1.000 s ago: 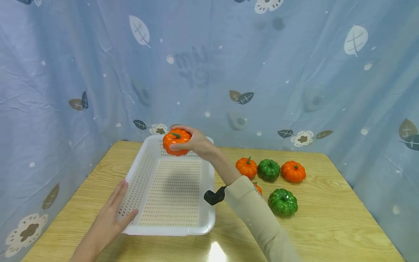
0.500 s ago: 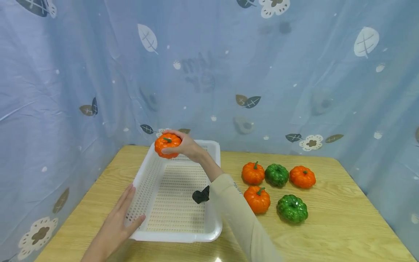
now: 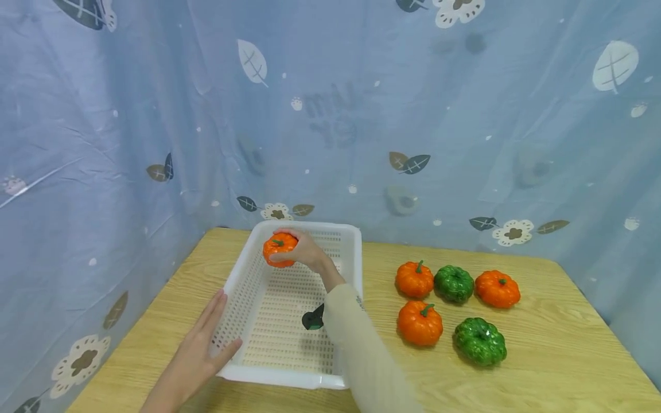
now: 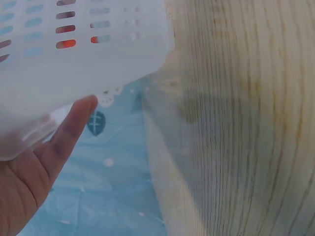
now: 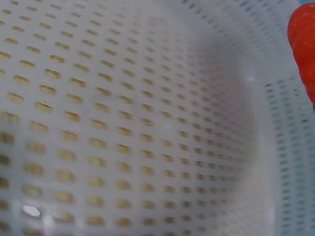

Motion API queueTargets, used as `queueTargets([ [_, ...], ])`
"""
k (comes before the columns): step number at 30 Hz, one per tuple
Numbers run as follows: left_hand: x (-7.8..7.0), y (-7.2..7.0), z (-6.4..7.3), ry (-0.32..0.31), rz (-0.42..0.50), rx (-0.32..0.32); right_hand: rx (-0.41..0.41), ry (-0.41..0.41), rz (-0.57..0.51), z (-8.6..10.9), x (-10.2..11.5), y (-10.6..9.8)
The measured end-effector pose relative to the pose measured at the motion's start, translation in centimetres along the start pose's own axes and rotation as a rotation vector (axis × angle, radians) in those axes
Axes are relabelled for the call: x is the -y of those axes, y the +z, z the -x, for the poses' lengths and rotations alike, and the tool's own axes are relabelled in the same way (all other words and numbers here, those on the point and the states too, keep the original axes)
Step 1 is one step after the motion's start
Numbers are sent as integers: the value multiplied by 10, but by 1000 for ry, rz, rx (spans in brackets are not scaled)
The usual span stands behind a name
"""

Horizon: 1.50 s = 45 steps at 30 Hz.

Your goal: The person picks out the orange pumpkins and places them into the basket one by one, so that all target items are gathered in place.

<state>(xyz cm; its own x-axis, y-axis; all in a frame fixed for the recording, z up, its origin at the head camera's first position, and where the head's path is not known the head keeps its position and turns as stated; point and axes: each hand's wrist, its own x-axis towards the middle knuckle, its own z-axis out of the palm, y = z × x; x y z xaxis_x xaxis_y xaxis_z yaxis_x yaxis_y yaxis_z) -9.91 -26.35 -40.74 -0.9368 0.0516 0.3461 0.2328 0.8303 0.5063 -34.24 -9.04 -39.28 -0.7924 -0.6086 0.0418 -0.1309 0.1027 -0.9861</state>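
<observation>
My right hand grips a small orange pumpkin with a green stem, thumb on the near side and fingers over the top. It is inside the white perforated plastic basket, near the far left corner. In the right wrist view the pumpkin shows at the right edge, above the basket's holed floor. My left hand rests with straight fingers against the basket's left rim, thumb over the near left corner. The left wrist view has a finger of that hand right at the basket's edge.
Right of the basket on the wooden table sit two orange pumpkins in a near column, a green pumpkin, another orange pumpkin and another green pumpkin. A blue patterned curtain hangs behind and at the sides.
My right hand has swung left, then lowered the orange pumpkin from above the basket's far rim down into the basket. My left hand stays at the rim. The head view has shifted slightly.
</observation>
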Motion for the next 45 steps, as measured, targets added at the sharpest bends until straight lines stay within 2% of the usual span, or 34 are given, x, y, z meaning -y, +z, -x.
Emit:
queueTargets([
  [6,-1,4,0,13,12,-11,-66,18,-1,-1,-33,12],
  [10,0,7,2,10,0,-5,-69,82,-6,2,-53,20],
  [13,-1,6,2,-6,-28,-5,-56,107,-16,1,-58,24],
  [18,0,1,-3,43,-61,-52,-33,66,57,0,-47,19],
  [20,-1,0,-5,46,-61,-48,-29,62,87,1,-43,16],
  [27,-6,2,-1,-25,-36,-17,-16,112,78,2,-44,16],
  [33,-6,0,-1,-20,-39,-17,53,102,47,1,-38,13],
  [38,-7,-1,-1,-47,-28,-1,114,90,53,1,-30,5],
  [45,-7,0,0,-38,-20,-14,140,112,70,6,-21,-2],
])
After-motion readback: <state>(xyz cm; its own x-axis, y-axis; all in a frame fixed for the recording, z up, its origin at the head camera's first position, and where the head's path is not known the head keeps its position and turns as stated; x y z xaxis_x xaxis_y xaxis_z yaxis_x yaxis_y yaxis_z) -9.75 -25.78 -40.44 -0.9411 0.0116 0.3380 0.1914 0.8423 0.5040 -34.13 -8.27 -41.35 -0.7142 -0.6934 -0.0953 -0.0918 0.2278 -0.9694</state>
